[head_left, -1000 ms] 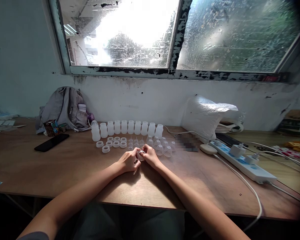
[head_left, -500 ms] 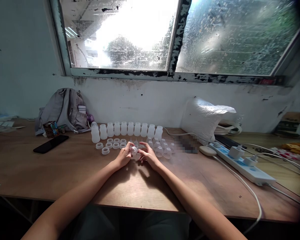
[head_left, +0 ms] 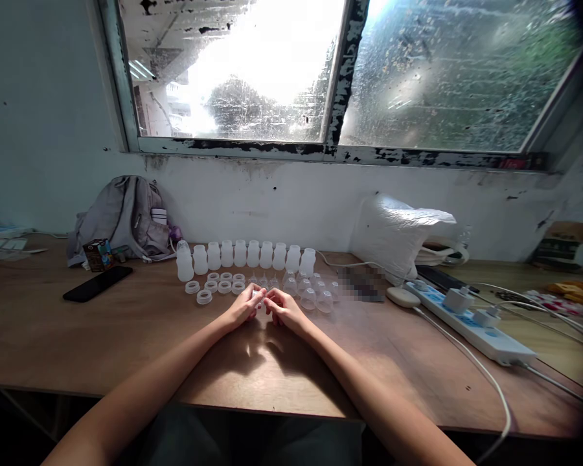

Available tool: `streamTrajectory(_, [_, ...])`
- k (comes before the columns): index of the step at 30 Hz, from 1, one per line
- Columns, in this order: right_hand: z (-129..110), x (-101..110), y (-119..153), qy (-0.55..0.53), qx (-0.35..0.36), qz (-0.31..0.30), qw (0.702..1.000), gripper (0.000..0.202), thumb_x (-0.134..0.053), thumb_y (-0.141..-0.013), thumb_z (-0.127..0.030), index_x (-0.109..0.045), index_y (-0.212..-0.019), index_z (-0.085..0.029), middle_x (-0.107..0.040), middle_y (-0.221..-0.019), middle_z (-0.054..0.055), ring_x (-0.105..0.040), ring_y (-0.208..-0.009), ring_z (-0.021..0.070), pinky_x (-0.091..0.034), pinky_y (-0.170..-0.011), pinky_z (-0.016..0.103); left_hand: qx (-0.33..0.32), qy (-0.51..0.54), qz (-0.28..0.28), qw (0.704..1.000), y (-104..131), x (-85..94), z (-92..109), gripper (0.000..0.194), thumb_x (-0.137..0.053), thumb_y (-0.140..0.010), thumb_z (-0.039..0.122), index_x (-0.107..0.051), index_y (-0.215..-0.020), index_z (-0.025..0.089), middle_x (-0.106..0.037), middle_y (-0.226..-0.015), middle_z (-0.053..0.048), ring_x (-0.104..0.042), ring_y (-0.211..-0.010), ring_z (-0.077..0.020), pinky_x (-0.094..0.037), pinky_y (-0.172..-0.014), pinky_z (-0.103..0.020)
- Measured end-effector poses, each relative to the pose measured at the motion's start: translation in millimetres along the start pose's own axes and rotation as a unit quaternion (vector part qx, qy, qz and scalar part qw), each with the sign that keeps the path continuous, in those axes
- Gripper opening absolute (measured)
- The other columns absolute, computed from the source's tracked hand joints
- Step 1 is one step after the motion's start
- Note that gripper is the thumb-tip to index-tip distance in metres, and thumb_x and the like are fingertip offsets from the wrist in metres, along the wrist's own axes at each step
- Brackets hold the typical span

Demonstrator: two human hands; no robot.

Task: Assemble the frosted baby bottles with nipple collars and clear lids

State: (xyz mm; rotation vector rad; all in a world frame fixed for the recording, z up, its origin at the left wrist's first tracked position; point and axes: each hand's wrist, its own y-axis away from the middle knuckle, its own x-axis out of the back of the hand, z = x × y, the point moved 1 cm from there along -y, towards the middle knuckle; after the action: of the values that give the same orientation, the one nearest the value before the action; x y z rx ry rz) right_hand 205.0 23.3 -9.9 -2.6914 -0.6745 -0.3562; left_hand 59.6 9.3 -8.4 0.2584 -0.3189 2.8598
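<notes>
My left hand [head_left: 245, 306] is closed around a white bottle collar ring [head_left: 256, 296], mostly covered by the fingers. Against it, my right hand [head_left: 282, 307] pinches with its fingertips together; what lies in that pinch is too small to make out. Both hands are just above the table, close to each other. To the left of them lie several loose collar rings [head_left: 205, 297]. Clear bottle nipples [head_left: 264, 279] stand just behind the hands. On the right are several clear domed caps [head_left: 308, 299]. A row of frosted baby bottles [head_left: 240, 253] stands at the back, the leftmost bottle [head_left: 184, 261] with a top on.
A black phone [head_left: 98, 284], a small carton [head_left: 98, 255] and a grey backpack [head_left: 121, 217] are at the left. To the right are a white plastic package [head_left: 388, 233], a white puck-shaped device [head_left: 403, 297] and a power strip [head_left: 471, 323] with cables. The table's front edge runs below my forearms.
My right hand has closed from spread fingers to a pinch and come up against my left hand. The collar ring is now more covered. The view has tilted slightly upward.
</notes>
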Motion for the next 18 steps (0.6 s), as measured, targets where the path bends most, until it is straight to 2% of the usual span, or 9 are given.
streamTrajectory(6, [-8.2, -3.5, 3.8, 0.047, 0.017, -0.042, 0.998, 0.029, -0.042, -0.080, -0.043, -0.046, -0.067, -0.018, -0.051, -0.051, -0.005, -0.037, -0.032, 0.0045, -0.029, -0.034, 0.018, -0.029, -0.135, 0.041, 0.990, -3.0, 6.8, -0.5, 0.031, -0.029, -0.082, 0.046, -0.041, -0.074, 0.018, -0.046, -0.056, 0.004, -0.040, -0.045, -0.0078, -0.034, -0.045, -0.020])
streamTrajectory(12, [-17.9, -6.6, 6.3, 0.093, 0.040, -0.007, 0.995, 0.030, -0.041, -0.081, -0.041, -0.048, -0.062, -0.018, -0.050, -0.050, -0.004, -0.040, -0.039, 0.0060, -0.032, -0.041, 0.018, -0.055, -0.183, 0.033, 0.981, -5.9, 16.1, 8.4, 0.026, -0.029, -0.082, 0.036, -0.043, -0.069, 0.018, -0.049, -0.056, 0.003, -0.046, -0.051, -0.0105, -0.036, -0.050, -0.021])
streamTrajectory(15, [-15.3, -5.7, 6.8, 0.095, 0.042, 0.007, 0.995, 0.029, -0.042, -0.081, -0.041, -0.050, -0.065, -0.018, -0.050, -0.050, -0.004, -0.039, -0.039, 0.0062, -0.032, -0.041, 0.018, -0.066, -0.192, 0.017, 0.979, -4.2, 18.1, 12.0, 0.028, -0.031, -0.082, 0.040, -0.046, -0.072, 0.017, -0.049, -0.056, 0.004, -0.046, -0.048, -0.0091, -0.036, -0.047, -0.020])
streamTrajectory(18, [-10.9, -2.2, 6.5, 0.088, 0.041, 0.036, 0.995, 0.027, -0.044, -0.079, -0.041, -0.049, -0.065, -0.018, -0.050, -0.051, -0.004, -0.040, -0.039, 0.0063, -0.033, -0.040, 0.018, -0.075, -0.184, -0.011, 0.980, -1.5, 20.0, 14.8, 0.031, -0.037, -0.080, 0.046, -0.049, -0.082, 0.017, -0.050, -0.059, 0.004, -0.047, -0.047, -0.0084, -0.037, -0.046, -0.020])
